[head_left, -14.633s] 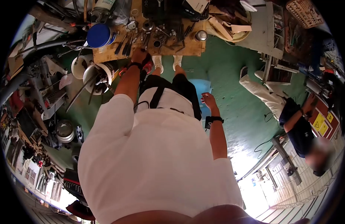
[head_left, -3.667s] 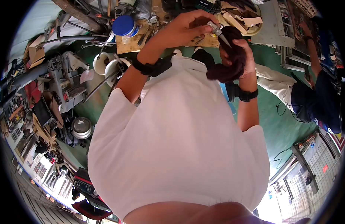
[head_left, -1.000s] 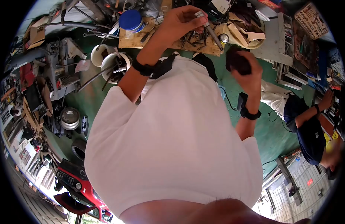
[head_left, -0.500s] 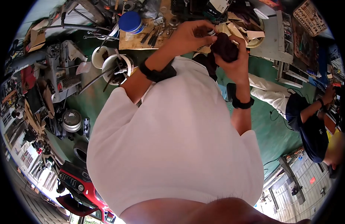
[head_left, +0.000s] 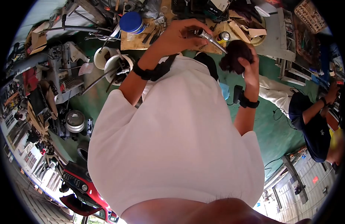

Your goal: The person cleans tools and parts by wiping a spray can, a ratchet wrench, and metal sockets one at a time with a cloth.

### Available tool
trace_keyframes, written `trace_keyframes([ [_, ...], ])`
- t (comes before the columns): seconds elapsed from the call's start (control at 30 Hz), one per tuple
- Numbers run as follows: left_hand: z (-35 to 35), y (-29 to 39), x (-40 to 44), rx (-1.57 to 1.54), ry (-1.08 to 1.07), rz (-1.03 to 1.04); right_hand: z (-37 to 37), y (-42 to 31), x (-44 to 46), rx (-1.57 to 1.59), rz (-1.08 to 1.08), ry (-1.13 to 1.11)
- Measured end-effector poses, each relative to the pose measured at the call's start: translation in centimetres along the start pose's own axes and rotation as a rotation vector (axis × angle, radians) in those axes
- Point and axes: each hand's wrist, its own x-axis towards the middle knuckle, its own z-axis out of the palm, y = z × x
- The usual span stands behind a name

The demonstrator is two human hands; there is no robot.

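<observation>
My left hand [head_left: 180, 36] is above the near edge of the wooden bench [head_left: 133, 42], its fingers closed round one end of a slim metal tool [head_left: 214, 42]. The tool slants down to the right, and its far end meets or overlaps a dark maroon cloth [head_left: 236, 56]. That bunched cloth is in my right hand [head_left: 251, 65], with the fingers wrapped round its right side. Behind the tool, a spray can [head_left: 224, 36] stands at the bench's right end.
A blue-lidded tub [head_left: 131, 22] and hand tools [head_left: 152, 35] lie on the bench. White buckets [head_left: 114, 69] with metal bars stand left. A bin with cardboard [head_left: 256, 33] is right of the bench. A co-worker [head_left: 310, 119] stands at far right. A red vehicle [head_left: 84, 186] shows lower left.
Since half a second ago, my right hand has moved right and slightly down with the cloth, apart from my left hand. The tool shows again between them. Much earlier, my right hand held no cloth.
</observation>
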Motion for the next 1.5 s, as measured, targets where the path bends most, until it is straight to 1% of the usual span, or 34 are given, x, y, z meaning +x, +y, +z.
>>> trace_keyframes([
  [0.03,0.3,-0.1,0.0,-0.002,-0.005,-0.006,0.4,-0.8,0.1,0.021,-0.049,0.04],
  [0.07,0.6,-0.1,0.2,0.065,-0.009,-0.022,1.3,-1.7,0.4,-0.012,-0.109,0.029],
  [0.1,0.9,-0.2,0.5,0.133,-0.014,-0.037,2.5,-2.7,0.8,-0.011,-0.111,0.036],
  [0.17,1.8,-0.7,0.7,0.155,-0.016,-0.044,4.8,-3.9,1.1,-0.189,-0.103,-0.065],
  [0.2,2.1,-0.9,0.8,0.178,-0.012,-0.047,5.8,-4.0,1.3,-0.2,-0.107,-0.015],
  [0.27,1.7,-0.5,0.8,0.158,-0.019,-0.063,5.5,-3.2,1.1,-0.257,-0.088,-0.024],
  [0.33,1.5,0.0,0.6,0.138,-0.012,-0.079,5.1,-3.3,0.9,-0.323,-0.086,-0.082],
  [0.4,1.6,0.8,0.1,0.234,-0.067,-0.082,4.7,-2.9,0.6,-0.282,-0.065,-0.123],
  [0.43,1.6,0.6,0.0,0.233,-0.068,-0.082,4.3,-2.6,0.4,-0.245,-0.047,-0.159],
  [0.47,1.7,0.1,-0.1,0.227,-0.04,-0.055,3.7,-2.3,0.2,-0.248,-0.046,-0.156],
  [0.53,1.6,-0.4,-0.1,0.217,-0.011,-0.023,2.1,-1.3,-0.2,-0.236,0.085,-0.167],
  [0.57,1.1,-0.5,-0.1,0.176,0.024,0.029,1.0,-0.4,-0.4,-0.239,0.086,-0.167],
  [0.6,0.5,-0.6,-0.1,0.136,0.059,0.081,-0.2,0.7,-0.5,-0.322,0.064,-0.135],
  [0.63,-0.2,-0.4,0.1,0.135,0.061,0.083,-1.0,1.4,-0.6,-0.406,0.041,-0.104],
  [0.67,-1.0,0.0,0.4,0.062,0.107,0.149,-1.7,2.0,-0.9,-0.407,0.039,-0.109],
  [0.7,-1.6,0.5,0.7,-0.009,0.153,0.213,-1.8,2.1,-1.1,-0.299,0.0,0.006],
  [0.73,-1.9,1.0,0.9,0.062,0.15,0.226,-1.9,2.2,-1.2,-0.19,-0.036,0.12],
  [0.77,-1.9,0.9,0.8,0.063,0.153,0.225,-1.9,2.4,-1.2,-0.189,-0.035,0.117],
  [0.83,-1.6,0.3,1.0,0.102,0.081,0.147,-0.8,0.9,-0.5,0.127,-0.044,0.141],
  [0.87,-1.2,0.1,1.2,0.101,0.073,0.149,0.2,0.0,-0.1,0.125,-0.048,0.149],
  [0.93,-0.1,-0.2,1.3,0.303,-0.023,0.01,3.3,-2.2,0.8,0.091,-0.118,0.124],
  [0.97,0.6,-0.4,1.5,0.299,-0.031,0.009,4.6,-3.2,1.2,0.089,-0.115,0.131],
  [1.03,1.5,-0.5,1.7,0.377,0.001,-0.015,6.4,-4.3,2.0,-0.275,-0.173,0.004],
  [1.07,1.6,-0.2,1.7,0.376,-0.003,-0.013,6.3,-4.1,2.0,-0.277,-0.173,0.009],
  [1.13,1.3,0.4,1.8,0.268,0.018,-0.093,5.9,-3.2,2.3,-0.356,-0.14,-0.009],
  [1.17,1.3,0.5,1.9,0.266,0.02,-0.095,5.4,-2.9,2.6,-0.356,-0.137,-0.01],
  [1.23,1.0,0.3,1.6,0.293,0.009,-0.079,4.2,-1.8,2.6,-0.479,-0.275,-0.029],
  [1.27,1.0,0.3,1.6,0.289,0.007,-0.109,3.7,-1.6,2.7,-0.46,-0.278,-0.049],
  [1.33,1.4,-0.1,1.7,0.451,-0.027,0.021,2.6,-0.9,3.1,-0.464,-0.26,-0.072],
  [1.37,1.4,-0.6,1.3,0.454,-0.034,0.004,2.3,-0.6,3.4,-0.493,-0.275,-0.086],
  [1.43,1.7,-1.6,1.1,0.42,0.054,0.108,1.3,0.0,3.5,-0.502,-0.271,-0.083],
  [1.47,1.5,-1.9,0.9,0.416,0.051,0.107,0.6,0.2,3.4,-0.517,-0.265,-0.091],
  [1.5,1.2,-1.8,0.7,0.33,0.106,0.125,-0.4,0.9,3.4,-0.519,-0.263,-0.09],
])
